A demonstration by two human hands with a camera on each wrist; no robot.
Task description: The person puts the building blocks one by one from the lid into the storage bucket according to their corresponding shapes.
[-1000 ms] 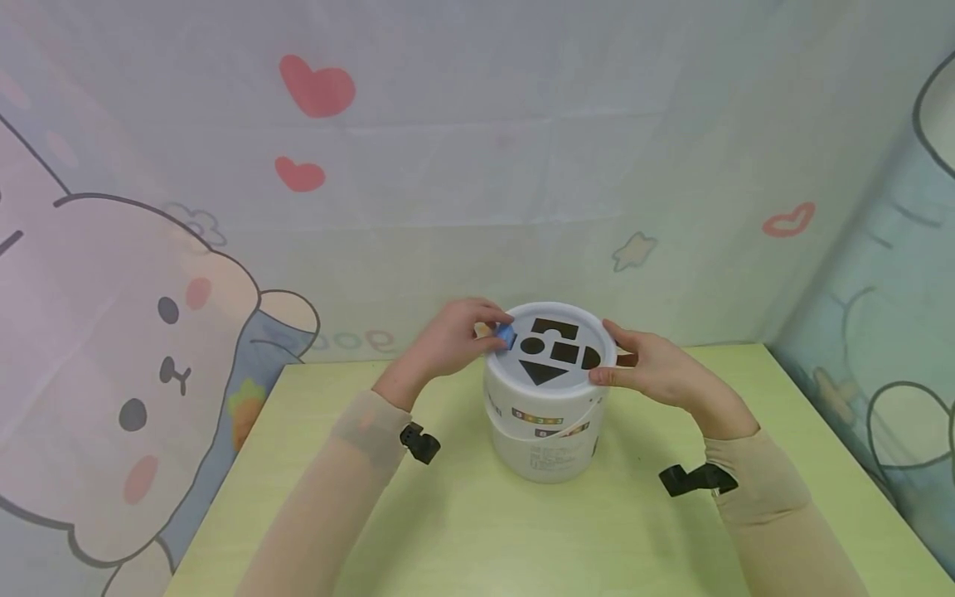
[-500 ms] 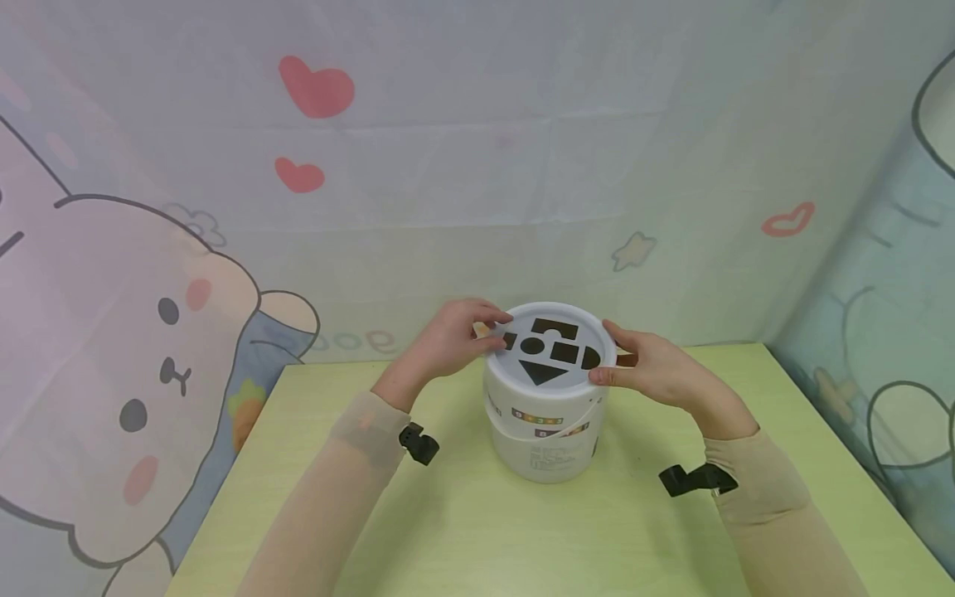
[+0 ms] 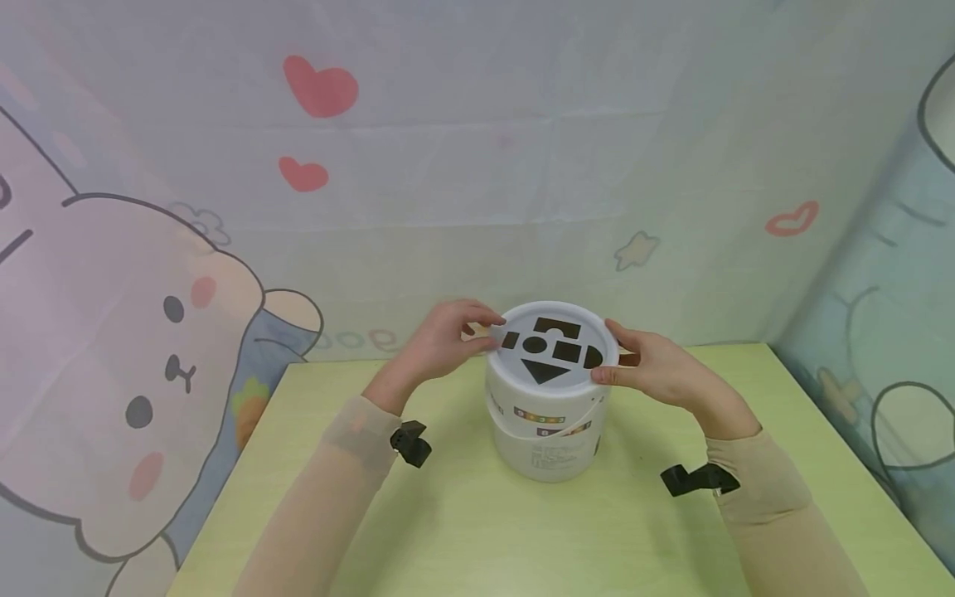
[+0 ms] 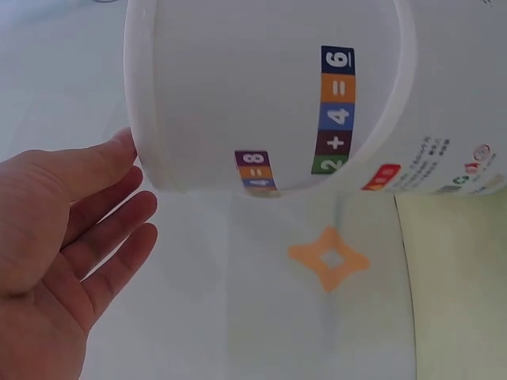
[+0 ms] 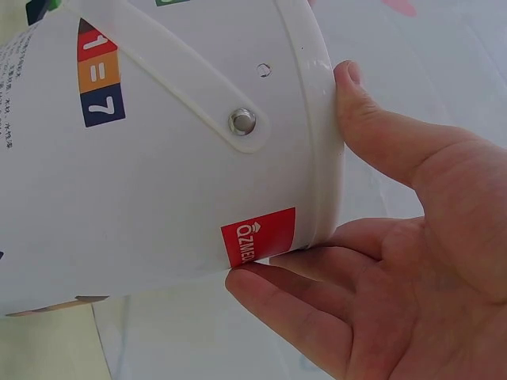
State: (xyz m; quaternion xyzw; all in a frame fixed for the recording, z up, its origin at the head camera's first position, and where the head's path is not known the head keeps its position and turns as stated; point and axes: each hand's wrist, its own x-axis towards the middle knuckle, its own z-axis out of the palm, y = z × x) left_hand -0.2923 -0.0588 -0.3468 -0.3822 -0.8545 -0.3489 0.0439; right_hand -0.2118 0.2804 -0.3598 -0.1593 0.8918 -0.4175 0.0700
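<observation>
- On the bucket [image 4: 253, 87], left wrist view: a colour strip [image 4: 334, 111] reads "2+4=6", with the 6 underlined.
- Beside it, a partly visible strip [image 4: 255, 170] shows "4=8".
- Lower on the wall, a small green recycling sign [image 4: 460, 180]; the small print near it is too small to read.
- Right wrist view: another strip [image 5: 101, 73] shows "1=7"; a red label [image 5: 260, 236] begins "QZMED", its end unclear.

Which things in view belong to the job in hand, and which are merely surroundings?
Job:
white bucket
lid with shaped holes
right hand, holding the bucket's rim
left hand, at the lid's edge

Surroundings:
pale green table
printed cloth backdrop
black wrist devices
</observation>
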